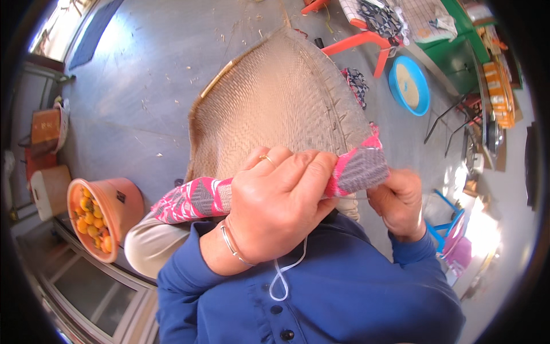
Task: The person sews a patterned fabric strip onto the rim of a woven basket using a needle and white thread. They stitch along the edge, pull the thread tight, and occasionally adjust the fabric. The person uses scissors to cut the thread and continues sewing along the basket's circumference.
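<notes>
My left hand [283,193], with a ring on a finger and a bangle at the wrist, grips a pink, grey and white patterned cloth strip [363,170] against the near rim of a woven winnowing basket [275,99]. Much of that rim is hidden behind the hand. The strip also runs out to the left over my knee. At its right end, my right hand [399,202] is closed with its fingertips on the cloth edge; a thin line shows beside them, too fine to identify. A white cord loop [279,288] hangs below my left hand over my blue shirt.
An orange bucket [129,198] of yellow-orange fruit stands at left. A blue basin [423,92] with pale contents sits at right, near a red stool [380,60] bearing patterned cloth. Another patterned cloth piece [356,84] lies beside the basket. A blue-framed chair [440,236] stands behind at right.
</notes>
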A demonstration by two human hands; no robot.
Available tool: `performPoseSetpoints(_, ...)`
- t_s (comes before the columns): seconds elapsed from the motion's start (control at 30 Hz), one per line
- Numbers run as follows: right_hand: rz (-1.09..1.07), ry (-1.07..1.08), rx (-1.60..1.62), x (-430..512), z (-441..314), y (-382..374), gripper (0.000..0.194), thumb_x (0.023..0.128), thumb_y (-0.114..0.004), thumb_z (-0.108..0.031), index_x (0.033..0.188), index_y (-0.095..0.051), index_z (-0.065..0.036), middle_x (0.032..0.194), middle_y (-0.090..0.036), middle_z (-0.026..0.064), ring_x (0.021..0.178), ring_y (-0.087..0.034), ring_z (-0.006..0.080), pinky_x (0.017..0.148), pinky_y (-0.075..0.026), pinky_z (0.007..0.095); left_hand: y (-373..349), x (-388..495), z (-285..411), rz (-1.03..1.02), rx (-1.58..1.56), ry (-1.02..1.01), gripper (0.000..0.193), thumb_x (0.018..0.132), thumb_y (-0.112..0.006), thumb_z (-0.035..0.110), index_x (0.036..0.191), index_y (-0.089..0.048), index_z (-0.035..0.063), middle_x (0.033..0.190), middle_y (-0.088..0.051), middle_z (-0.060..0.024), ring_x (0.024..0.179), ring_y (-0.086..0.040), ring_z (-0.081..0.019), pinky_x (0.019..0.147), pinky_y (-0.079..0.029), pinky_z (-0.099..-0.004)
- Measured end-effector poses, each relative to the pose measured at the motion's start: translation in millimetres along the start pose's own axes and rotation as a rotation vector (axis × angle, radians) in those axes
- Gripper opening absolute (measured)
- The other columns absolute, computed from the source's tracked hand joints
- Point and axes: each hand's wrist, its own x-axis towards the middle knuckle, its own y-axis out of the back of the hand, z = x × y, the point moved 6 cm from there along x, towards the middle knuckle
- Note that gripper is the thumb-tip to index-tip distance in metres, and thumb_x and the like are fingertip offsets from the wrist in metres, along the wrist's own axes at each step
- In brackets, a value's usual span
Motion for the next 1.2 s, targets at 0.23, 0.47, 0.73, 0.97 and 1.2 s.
performPoseSetpoints(0.23,0.042,-0.102,0.067,-5.2,5.5,0.1,0.024,0.095,-0.061,0.008,0.116,-0.074,0.002,0.077,-0.069,0.0024,0.064,-0.054,0.005,0.057,-0.045,0.0239,0.7,-2.5,-0.3,-0.011,-0.044,-0.038,0.043,0.067,-0.076,0.015,0.105,-0.068,-0.0033,0.091,-0.068,-0.0088,0.068,-0.058,-0.0187,0.059,-0.045,-0.0333)
performPoseSetpoints(0.47,0.13,-0.027,0.055,-7.2,13.3,0.1,0.021,0.09,-0.063,0.01,0.105,-0.075,0.002,0.073,-0.068,0.0023,0.062,-0.055,0.0048,0.055,-0.043,0.0237,-1.3,-5.0,2.4,0.019,-0.031,-0.068,0.039,0.067,-0.071,0.012,0.103,-0.069,-0.0048,0.092,-0.068,-0.0115,0.069,-0.058,-0.0176,0.06,-0.045,-0.0312)
performPoseSetpoints(0.73,0.137,-0.124,-0.008,-17.1,15.7,13.3,0.017,0.08,-0.07,0.007,0.094,-0.076,0.0,0.075,-0.072,0.0079,0.061,-0.067,0.0188,0.057,-0.05,0.03,-10.9,-10.9,7.4,0.097,0.037,-0.083,0.03,0.074,-0.069,0.008,0.1,-0.071,-0.0056,0.089,-0.068,-0.0133,0.068,-0.057,-0.0166,0.059,-0.043,-0.029)
performPoseSetpoints(0.97,0.101,-0.091,-0.134,-10.0,16.1,14.0,0.017,0.075,-0.079,-0.002,0.091,-0.076,-0.001,0.078,-0.073,0.0138,0.066,-0.07,0.0303,0.061,-0.052,0.0335,-15.7,-11.1,5.0,0.083,0.06,-0.082,0.023,0.076,-0.068,0.007,0.096,-0.072,-0.0055,0.086,-0.07,-0.0135,0.068,-0.058,-0.0161,0.06,-0.044,-0.0272)
performPoseSetpoints(1.2,0.049,-0.12,-0.135,-19.1,28.0,18.6,0.014,0.076,-0.079,-0.002,0.089,-0.074,0.0,0.078,-0.072,0.0145,0.066,-0.07,0.0281,0.06,-0.052,0.032,-19.8,-12.5,3.8,0.056,0.048,-0.079,0.021,0.077,-0.069,0.008,0.094,-0.072,-0.0047,0.085,-0.071,-0.0136,0.066,-0.058,-0.0156,0.06,-0.045,-0.0268)
